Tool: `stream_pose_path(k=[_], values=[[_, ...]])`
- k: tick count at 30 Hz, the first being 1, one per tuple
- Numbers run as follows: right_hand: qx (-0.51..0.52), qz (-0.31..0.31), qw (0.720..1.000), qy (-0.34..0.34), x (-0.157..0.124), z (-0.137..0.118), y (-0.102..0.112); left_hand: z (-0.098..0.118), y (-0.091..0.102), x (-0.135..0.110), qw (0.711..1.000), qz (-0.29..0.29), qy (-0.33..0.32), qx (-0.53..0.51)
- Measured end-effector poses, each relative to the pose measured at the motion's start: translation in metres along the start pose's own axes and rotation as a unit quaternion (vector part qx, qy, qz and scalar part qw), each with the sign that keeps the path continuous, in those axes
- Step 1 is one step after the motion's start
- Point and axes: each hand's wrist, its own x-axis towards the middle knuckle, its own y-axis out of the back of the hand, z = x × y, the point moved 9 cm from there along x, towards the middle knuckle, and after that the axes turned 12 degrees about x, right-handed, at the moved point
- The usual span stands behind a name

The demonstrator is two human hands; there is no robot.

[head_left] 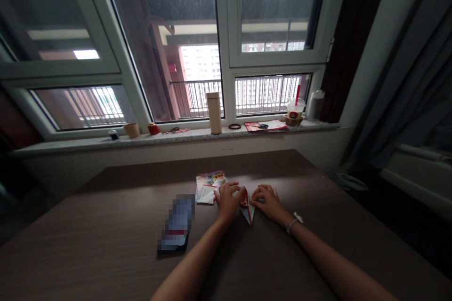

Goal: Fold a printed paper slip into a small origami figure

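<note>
A small folded piece of printed paper [248, 214] lies on the brown table, its pointed end toward me. My left hand [229, 200] grips its left side between thumb and fingers. On the right side, my right hand [268, 203] pinches the paper's edge with bent fingers, a bracelet around the wrist. Red and white print shows on the folds; the upper part is partly hidden by my fingers. Just left of my left hand lie printed paper sheets [205, 194], some of them folded, overlapping each other.
A phone [176, 223] with a blurred screen lies left of my left forearm on the table [106, 225]. Along the windowsill stand a beige bottle [213, 114], a paper cup [132, 130], scissors [262, 126] on red printed sheets, and a drink cup [295, 109] with a straw.
</note>
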Motion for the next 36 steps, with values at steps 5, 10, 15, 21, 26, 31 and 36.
stream_pose_path(k=[5,10,15,21,26,31,36], values=[[-0.009,-0.008,1.0,-0.015,0.0,0.0,0.0,-0.001,0.002,0.002,1.0,0.007,0.003,0.0],[-0.005,-0.001,1.0,-0.007,-0.001,-0.001,0.001,0.001,0.002,0.0,1.0,-0.009,-0.009,0.002],[-0.007,-0.003,1.0,-0.007,0.0,-0.001,0.001,0.001,-0.006,-0.003,0.999,-0.046,-0.01,0.017],[0.006,0.013,1.0,-0.001,0.001,0.0,0.005,-0.001,-0.007,-0.002,0.999,-0.051,-0.003,0.011],[0.023,0.022,0.999,0.007,0.002,0.002,0.006,0.001,-0.007,-0.001,0.999,-0.052,0.004,0.01],[0.022,0.031,0.999,0.008,0.003,0.003,0.006,0.001,-0.011,-0.002,0.998,-0.061,-0.002,0.011],[0.021,0.034,0.999,0.01,0.003,0.004,0.007,0.002,-0.014,-0.002,0.998,-0.065,-0.011,0.01]])
